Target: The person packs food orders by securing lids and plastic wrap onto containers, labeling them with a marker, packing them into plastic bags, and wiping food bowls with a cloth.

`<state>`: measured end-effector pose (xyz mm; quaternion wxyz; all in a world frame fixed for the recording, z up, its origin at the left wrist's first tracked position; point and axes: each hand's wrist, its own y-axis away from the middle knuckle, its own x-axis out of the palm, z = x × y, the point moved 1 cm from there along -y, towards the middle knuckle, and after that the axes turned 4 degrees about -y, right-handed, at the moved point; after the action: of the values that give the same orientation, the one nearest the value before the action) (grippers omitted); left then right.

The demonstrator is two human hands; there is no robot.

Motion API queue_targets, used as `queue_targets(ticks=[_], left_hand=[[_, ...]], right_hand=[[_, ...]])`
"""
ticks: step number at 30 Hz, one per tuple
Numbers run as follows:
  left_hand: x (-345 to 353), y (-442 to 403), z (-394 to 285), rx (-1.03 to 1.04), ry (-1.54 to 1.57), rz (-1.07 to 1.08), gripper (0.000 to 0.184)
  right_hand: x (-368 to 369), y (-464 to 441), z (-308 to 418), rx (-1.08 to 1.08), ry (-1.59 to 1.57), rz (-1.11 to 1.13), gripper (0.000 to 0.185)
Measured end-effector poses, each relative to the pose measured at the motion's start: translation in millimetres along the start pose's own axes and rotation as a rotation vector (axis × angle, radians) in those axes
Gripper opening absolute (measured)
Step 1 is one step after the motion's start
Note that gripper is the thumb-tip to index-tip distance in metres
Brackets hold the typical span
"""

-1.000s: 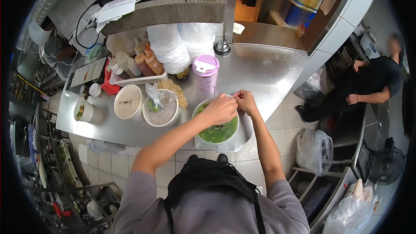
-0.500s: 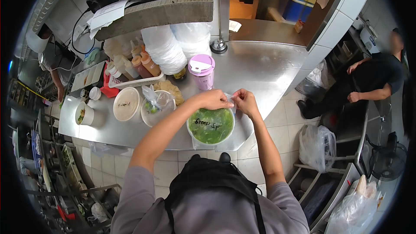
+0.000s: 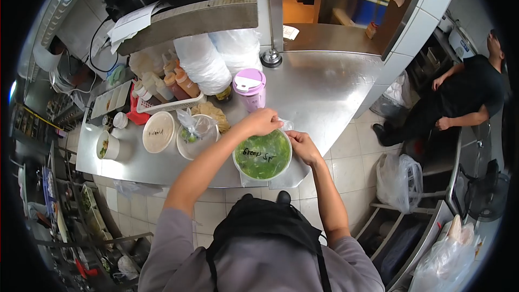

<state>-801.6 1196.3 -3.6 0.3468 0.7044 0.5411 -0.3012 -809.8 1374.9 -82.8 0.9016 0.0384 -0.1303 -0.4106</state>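
Note:
In front of me, near the counter's front edge, sits a round white tub point(image 3: 263, 154) of something green, with handwriting starting "Green" across its clear cover. Clear plastic point(image 3: 286, 125) bunches at its far right rim. My left hand point(image 3: 265, 121) is closed on that plastic above the far rim, though its fingertips are partly hidden. At the right rim, my right hand point(image 3: 304, 146) pinches the plastic between thumb and fingers. Just beyond my left hand stands a lilac lidded cup point(image 3: 250, 87). To the left are a lidded tub point(image 3: 159, 131) and an open tub point(image 3: 186, 146) with a clear bag in it.
Sauce bottles point(image 3: 175, 84) stand in a white basket point(image 3: 170, 104) behind the tubs. Stacked plastic-wrapped containers point(image 3: 203, 65) sit under a metal shelf point(image 3: 194, 28). A call bell point(image 3: 271, 58) is farther back. At right, a person in black point(image 3: 467, 92) leans by another counter.
My right hand has moved down along the tub's right rim, away from my left hand. My left hand has shifted slightly up and left. The tub stays in place.

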Motion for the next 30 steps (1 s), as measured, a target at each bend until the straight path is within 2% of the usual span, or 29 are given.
queue_targets(ticks=[2, 5, 8, 12, 15, 22, 23, 26, 30], left_hand=[[8, 11, -4, -0.064, -0.005, -0.080, 0.035], [16, 23, -16, 0.000, -0.014, -0.317, 0.033], [20, 27, -23, 0.113, -0.043, -0.338, 0.032], [26, 28, -24, 0.227, -0.089, -0.251, 0.029], [26, 30, -26, 0.265, -0.074, -0.207, 0.026], [28, 33, -31, 0.290, -0.091, -0.133, 0.018], [27, 33, -32, 0.284, -0.106, -0.114, 0.018], [26, 34, -34, 0.278, -0.119, -0.102, 0.018], [28, 33, -37, 0.331, -0.156, -0.151, 0.021]], right_hand=[[9, 3, 6, 0.028, -0.164, 0.049, 0.026], [7, 2, -1, -0.002, -0.276, 0.106, 0.027], [9, 10, -15, -0.097, -0.384, 0.076, 0.025], [15, 25, -28, -0.196, -0.444, 0.028, 0.022], [19, 36, -32, -0.145, -0.460, -0.043, 0.017], [37, 55, -37, -0.282, -0.447, -0.186, 0.011], [37, 57, -37, -0.190, -0.373, -0.206, 0.012], [38, 59, -31, -0.143, -0.370, -0.231, 0.014], [33, 56, -28, -0.112, -0.198, -0.133, 0.016]])
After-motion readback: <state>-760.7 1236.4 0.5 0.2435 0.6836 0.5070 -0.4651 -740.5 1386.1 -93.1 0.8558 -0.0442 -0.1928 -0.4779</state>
